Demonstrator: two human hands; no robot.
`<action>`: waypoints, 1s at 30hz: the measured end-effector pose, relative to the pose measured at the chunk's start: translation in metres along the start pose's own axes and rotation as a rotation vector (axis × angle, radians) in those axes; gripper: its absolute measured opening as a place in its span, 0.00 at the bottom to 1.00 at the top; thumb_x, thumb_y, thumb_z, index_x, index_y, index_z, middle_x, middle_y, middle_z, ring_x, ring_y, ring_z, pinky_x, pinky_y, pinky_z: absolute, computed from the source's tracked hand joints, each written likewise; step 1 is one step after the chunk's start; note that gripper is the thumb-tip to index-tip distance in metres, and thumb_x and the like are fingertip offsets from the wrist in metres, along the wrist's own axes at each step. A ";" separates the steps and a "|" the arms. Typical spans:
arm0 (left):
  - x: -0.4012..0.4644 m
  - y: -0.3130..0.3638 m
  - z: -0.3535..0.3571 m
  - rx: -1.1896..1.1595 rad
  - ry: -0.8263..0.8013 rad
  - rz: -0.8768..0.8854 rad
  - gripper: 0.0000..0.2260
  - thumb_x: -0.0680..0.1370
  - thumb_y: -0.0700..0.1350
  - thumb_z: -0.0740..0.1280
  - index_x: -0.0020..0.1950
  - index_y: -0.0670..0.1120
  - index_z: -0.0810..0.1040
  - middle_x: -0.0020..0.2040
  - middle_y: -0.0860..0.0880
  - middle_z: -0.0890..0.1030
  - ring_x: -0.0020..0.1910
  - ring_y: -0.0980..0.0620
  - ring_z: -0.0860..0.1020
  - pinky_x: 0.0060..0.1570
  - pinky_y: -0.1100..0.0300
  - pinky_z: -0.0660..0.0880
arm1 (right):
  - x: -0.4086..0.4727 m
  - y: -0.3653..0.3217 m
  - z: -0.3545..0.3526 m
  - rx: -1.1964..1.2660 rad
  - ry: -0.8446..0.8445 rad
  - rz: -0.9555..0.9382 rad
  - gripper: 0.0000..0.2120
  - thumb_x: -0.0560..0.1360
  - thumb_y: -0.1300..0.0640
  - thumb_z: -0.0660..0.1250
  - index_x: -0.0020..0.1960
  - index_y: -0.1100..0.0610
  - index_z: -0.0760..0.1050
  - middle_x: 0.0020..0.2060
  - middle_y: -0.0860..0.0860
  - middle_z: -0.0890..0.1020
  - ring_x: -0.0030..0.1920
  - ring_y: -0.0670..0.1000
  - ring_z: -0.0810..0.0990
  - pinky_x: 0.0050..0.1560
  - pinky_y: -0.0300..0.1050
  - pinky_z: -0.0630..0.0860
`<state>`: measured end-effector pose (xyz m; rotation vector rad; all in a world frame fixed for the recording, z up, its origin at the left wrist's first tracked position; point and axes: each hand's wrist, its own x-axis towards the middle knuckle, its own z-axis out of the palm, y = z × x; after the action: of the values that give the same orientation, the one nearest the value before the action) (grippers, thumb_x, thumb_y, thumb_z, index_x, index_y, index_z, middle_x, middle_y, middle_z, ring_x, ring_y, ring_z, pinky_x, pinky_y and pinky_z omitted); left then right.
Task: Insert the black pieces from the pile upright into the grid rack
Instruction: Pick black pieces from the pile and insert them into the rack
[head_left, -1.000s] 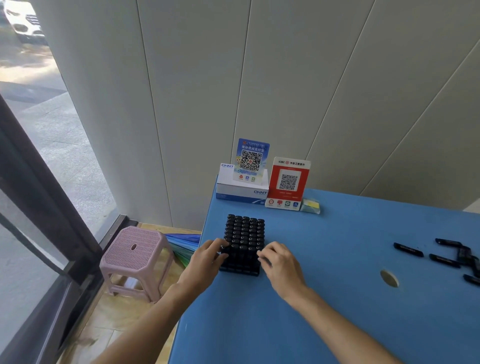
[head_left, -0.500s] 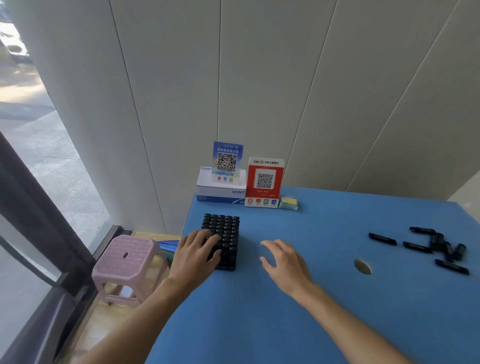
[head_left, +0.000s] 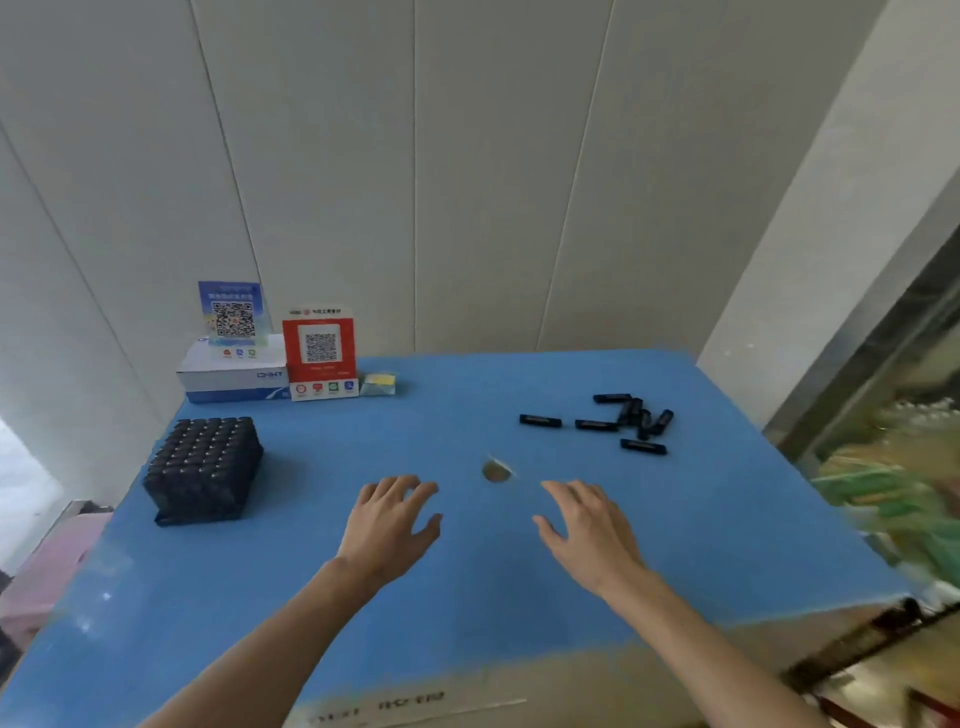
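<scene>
Both hands have left the grid rack (head_left: 205, 470); left hand (head_left: 387, 525) and right hand (head_left: 589, 530) now hover mid-table, fingers spread, empty. Rack looks nearly full; pile of black pieces (head_left: 621, 421) remains far right.

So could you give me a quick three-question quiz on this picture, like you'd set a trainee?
1. True or false: the left hand is holding a black piece.
2. Where is the pile of loose black pieces relative to the round hole in the blue table? A) far right B) near left
3. Fill in: the red QR sign stands beside a white and blue ____.

Key: 1 false, both the left and the right hand are empty with fingers spread; 2 A; 3 box. The grid rack sits at the left.
</scene>
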<state>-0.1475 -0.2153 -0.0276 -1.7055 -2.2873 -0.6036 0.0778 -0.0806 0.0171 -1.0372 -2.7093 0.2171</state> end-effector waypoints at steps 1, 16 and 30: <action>0.001 0.019 0.009 -0.009 -0.023 0.011 0.18 0.71 0.59 0.57 0.52 0.51 0.79 0.47 0.52 0.81 0.46 0.49 0.80 0.46 0.55 0.75 | -0.014 0.020 -0.004 -0.017 -0.006 0.030 0.22 0.79 0.45 0.55 0.71 0.51 0.62 0.61 0.48 0.73 0.63 0.51 0.69 0.60 0.44 0.69; 0.063 0.176 0.105 -0.131 -0.184 0.104 0.13 0.70 0.53 0.66 0.52 0.51 0.79 0.46 0.53 0.81 0.45 0.49 0.80 0.45 0.55 0.75 | -0.068 0.198 -0.032 0.075 0.014 0.305 0.20 0.79 0.47 0.58 0.68 0.53 0.67 0.60 0.48 0.76 0.62 0.49 0.72 0.57 0.43 0.73; 0.184 0.237 0.207 -0.249 -0.210 -0.063 0.13 0.75 0.48 0.66 0.59 0.49 0.77 0.54 0.50 0.79 0.53 0.47 0.77 0.54 0.54 0.70 | 0.057 0.338 -0.025 0.060 -0.103 0.241 0.18 0.80 0.48 0.57 0.67 0.52 0.67 0.59 0.49 0.75 0.62 0.50 0.71 0.56 0.44 0.72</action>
<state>0.0366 0.0933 -0.0900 -1.8944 -2.5075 -0.7864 0.2589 0.2087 -0.0239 -1.3684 -2.6431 0.4018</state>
